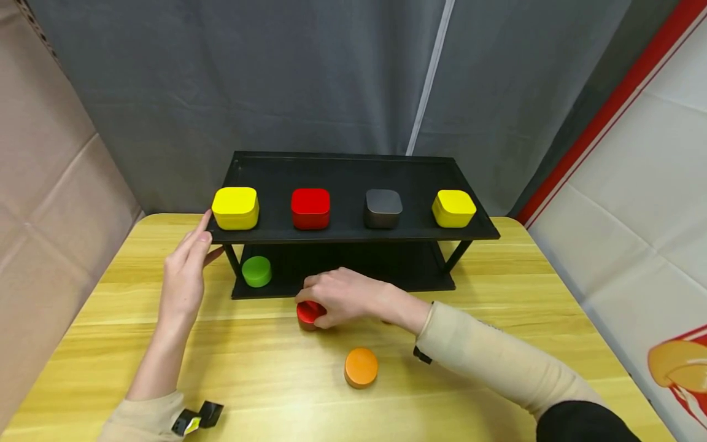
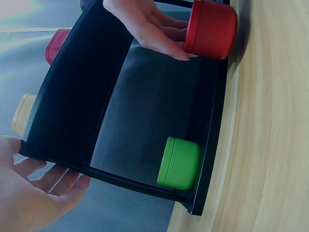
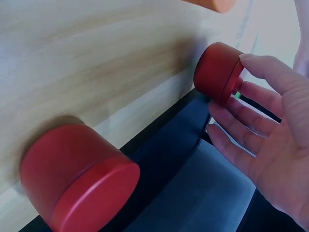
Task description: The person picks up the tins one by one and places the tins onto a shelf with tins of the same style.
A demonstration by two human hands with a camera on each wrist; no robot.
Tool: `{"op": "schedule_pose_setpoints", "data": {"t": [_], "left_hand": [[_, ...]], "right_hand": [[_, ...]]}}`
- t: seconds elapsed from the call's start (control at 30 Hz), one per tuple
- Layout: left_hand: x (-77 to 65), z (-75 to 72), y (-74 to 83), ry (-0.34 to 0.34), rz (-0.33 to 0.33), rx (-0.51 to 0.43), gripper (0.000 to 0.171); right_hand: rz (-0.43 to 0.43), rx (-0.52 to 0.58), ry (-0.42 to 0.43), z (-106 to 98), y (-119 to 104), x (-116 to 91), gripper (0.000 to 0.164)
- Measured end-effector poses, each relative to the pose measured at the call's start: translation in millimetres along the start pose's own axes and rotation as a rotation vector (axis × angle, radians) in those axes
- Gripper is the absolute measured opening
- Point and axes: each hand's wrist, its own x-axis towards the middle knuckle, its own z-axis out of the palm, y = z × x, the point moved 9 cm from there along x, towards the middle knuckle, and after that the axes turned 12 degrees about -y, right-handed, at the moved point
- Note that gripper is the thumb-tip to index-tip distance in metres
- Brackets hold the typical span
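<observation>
On the wooden table just in front of the black two-tier shelf, my right hand pinches a small round red tin between thumb and fingers, around its lid. My left hand grips the front left corner of the shelf's top tier, thumb on the near edge and fingers along the side. A second round red tin shows large in the right wrist view, beside the shelf's lower front edge; my right arm mostly hides it in the head view. A round green tin stands at the left end of the lower tier.
Along the top tier stand a larger yellow square tin, a red square tin, a dark grey one and a smaller yellow one. An orange round tin sits nearer on the table. A grey curtain hangs behind.
</observation>
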Motion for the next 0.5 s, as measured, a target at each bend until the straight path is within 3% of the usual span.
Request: {"op": "schedule_pose_setpoints", "data": {"t": [0.5], "left_hand": [[0.3, -0.3, 1.3, 0.004, 0.009, -0.013, 0.045]], "right_hand": [[0.056, 0.036, 0.058, -16.4, 15.3, -0.4, 0.046]]}}
